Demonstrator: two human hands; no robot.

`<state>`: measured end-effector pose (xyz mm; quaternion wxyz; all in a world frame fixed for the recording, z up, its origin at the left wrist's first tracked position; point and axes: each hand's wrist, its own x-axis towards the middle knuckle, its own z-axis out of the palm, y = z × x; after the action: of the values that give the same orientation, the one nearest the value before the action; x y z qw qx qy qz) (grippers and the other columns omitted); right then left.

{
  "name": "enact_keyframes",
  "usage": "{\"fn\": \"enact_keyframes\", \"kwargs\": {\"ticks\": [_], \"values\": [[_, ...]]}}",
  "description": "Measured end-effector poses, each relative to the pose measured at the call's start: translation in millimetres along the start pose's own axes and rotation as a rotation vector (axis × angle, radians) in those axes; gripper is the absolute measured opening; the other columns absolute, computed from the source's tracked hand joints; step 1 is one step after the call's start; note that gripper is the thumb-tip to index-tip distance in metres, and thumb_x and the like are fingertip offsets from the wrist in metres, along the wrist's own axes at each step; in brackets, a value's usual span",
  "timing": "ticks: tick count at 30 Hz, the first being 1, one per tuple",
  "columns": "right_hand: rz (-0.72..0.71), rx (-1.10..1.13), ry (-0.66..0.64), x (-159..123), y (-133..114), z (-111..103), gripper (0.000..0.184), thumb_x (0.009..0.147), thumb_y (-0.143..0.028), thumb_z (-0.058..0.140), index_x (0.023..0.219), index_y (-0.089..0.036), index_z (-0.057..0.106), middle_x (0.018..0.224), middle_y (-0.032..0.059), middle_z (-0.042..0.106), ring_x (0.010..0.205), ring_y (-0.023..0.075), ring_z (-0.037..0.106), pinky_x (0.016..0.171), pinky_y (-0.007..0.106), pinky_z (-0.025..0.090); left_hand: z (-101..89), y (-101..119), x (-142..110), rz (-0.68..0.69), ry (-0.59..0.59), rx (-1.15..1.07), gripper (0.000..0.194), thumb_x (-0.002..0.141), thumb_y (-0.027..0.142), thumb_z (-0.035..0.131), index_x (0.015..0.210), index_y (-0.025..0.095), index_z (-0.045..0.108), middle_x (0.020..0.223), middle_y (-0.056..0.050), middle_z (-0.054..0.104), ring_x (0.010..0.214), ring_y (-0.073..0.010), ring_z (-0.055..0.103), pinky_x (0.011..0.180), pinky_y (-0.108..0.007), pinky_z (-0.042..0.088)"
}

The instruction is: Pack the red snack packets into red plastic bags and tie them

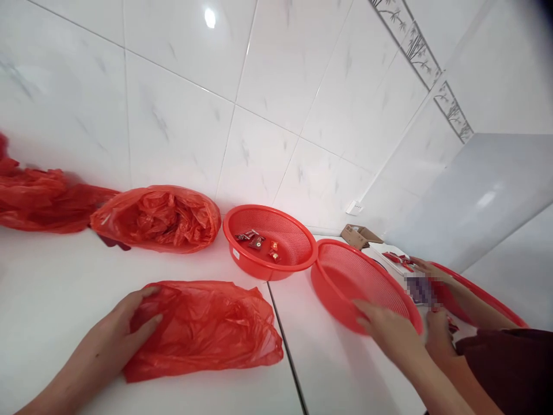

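Note:
A thin red plastic bag lies spread on the white table, its mouth facing my left hand. The thumb and fingers of that hand hold the bag at its left edge. Farther right, my right hand grips the near side of a red plastic basket, which looks tilted and has no contents that I can see. Touching it on the left is another red basket, with several small wrapped packets inside.
Against the tiled wall sit a red bag stuffed with plastic and more crumpled red bags. At right, another person's hands work near a white tray, red packets and a further red basket. A cardboard box stands behind.

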<state>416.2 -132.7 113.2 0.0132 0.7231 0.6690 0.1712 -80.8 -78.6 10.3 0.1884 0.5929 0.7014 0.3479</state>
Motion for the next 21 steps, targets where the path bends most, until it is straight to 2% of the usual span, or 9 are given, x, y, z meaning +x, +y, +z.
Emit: {"fn": "enact_keyframes", "kwargs": {"ticks": [3, 5, 8, 11, 13, 15, 18, 21], "values": [[0.048, -0.125, 0.172, 49.0, -7.5, -2.0, 0.044, 0.083, -0.015, 0.045, 0.126, -0.02, 0.056, 0.104, 0.0155, 0.065, 0.09, 0.029, 0.064, 0.066, 0.037, 0.051, -3.6, 4.4, -3.5, -0.012, -0.084, -0.053, 0.06, 0.074, 0.056, 0.046, 0.126, 0.025, 0.046, 0.127, -0.004, 0.059, 0.109, -0.0256, 0.061, 0.089, -0.035, 0.052], [-0.023, -0.067, 0.305, 66.2, -28.6, -4.3, 0.046, 0.083, -0.018, 0.049, 0.129, -0.017, 0.052, 0.114, 0.0178, 0.06, 0.102, 0.0316, 0.058, 0.079, 0.043, 0.049, -5.0, 5.7, -4.6, -0.014, -0.087, -0.051, 0.06, 0.075, 0.055, 0.045, 0.126, 0.024, 0.046, 0.132, -0.005, 0.055, 0.114, -0.0269, 0.058, 0.094, -0.037, 0.049], [-0.247, 0.11, 0.398, 70.7, -76.5, -9.8, 0.044, 0.086, -0.024, 0.052, 0.13, -0.019, 0.05, 0.129, 0.016, 0.052, 0.121, 0.0309, 0.046, 0.097, 0.047, 0.04, -3.9, 2.0, -3.7, -0.008, -0.101, -0.055, 0.059, 0.076, 0.054, 0.045, 0.127, 0.026, 0.044, 0.133, -0.004, 0.054, 0.115, -0.0269, 0.057, 0.096, -0.038, 0.048], [-0.381, 0.203, 0.357, 66.9, -119.0, -12.0, 0.049, 0.086, -0.03, 0.056, 0.133, -0.019, 0.047, 0.135, 0.0148, 0.048, 0.128, 0.0315, 0.04, 0.102, 0.05, 0.035, -0.9, -5.4, -0.3, -0.006, -0.112, -0.047, 0.059, 0.076, 0.055, 0.047, 0.128, 0.028, 0.043, 0.133, -0.003, 0.053, 0.116, -0.0266, 0.056, 0.098, -0.039, 0.046], [-0.408, 0.249, 0.321, 65.5, -133.8, -9.9, 0.046, 0.088, -0.029, 0.054, 0.132, -0.021, 0.047, 0.129, 0.0127, 0.054, 0.122, 0.0295, 0.046, 0.101, 0.05, 0.037, 0.5, -8.5, 1.5, -0.001, -0.117, -0.043, 0.06, 0.077, 0.056, 0.047, 0.129, 0.028, 0.041, 0.135, -0.004, 0.051, 0.119, -0.027, 0.054, 0.101, -0.041, 0.044], [-0.4, 0.267, 0.307, 62.8, -137.4, -7.1, 0.036, 0.091, -0.026, 0.049, 0.126, -0.022, 0.052, 0.113, 0.0098, 0.061, 0.107, 0.0252, 0.055, 0.097, 0.047, 0.04, 0.8, -8.9, 2.0, 0.002, -0.124, -0.049, 0.06, 0.078, 0.056, 0.046, 0.13, 0.027, 0.041, 0.138, -0.005, 0.049, 0.121, -0.0276, 0.052, 0.102, -0.042, 0.042], [-0.384, 0.242, 0.31, 49.0, -131.3, -6.9, 0.028, 0.093, -0.024, 0.043, 0.116, -0.022, 0.06, 0.093, 0.0064, 0.063, 0.087, 0.0209, 0.057, 0.088, 0.042, 0.045, 0.0, -6.9, 0.8, 0.013, -0.131, -0.058, 0.059, 0.08, 0.054, 0.044, 0.132, 0.026, 0.039, 0.139, -0.005, 0.047, 0.123, -0.0281, 0.05, 0.104, -0.041, 0.041], [-0.392, 0.216, 0.307, 21.1, -121.0, -12.0, 0.03, 0.094, -0.024, 0.042, 0.118, -0.022, 0.059, 0.088, 0.0061, 0.061, 0.08, 0.0195, 0.056, 0.075, 0.036, 0.048, -0.9, -6.5, -0.4, 0.019, -0.121, -0.058, 0.061, 0.082, 0.053, 0.044, 0.136, 0.026, 0.036, 0.139, -0.005, 0.047, 0.123, -0.0272, 0.05, 0.104, -0.041, 0.041]]}}
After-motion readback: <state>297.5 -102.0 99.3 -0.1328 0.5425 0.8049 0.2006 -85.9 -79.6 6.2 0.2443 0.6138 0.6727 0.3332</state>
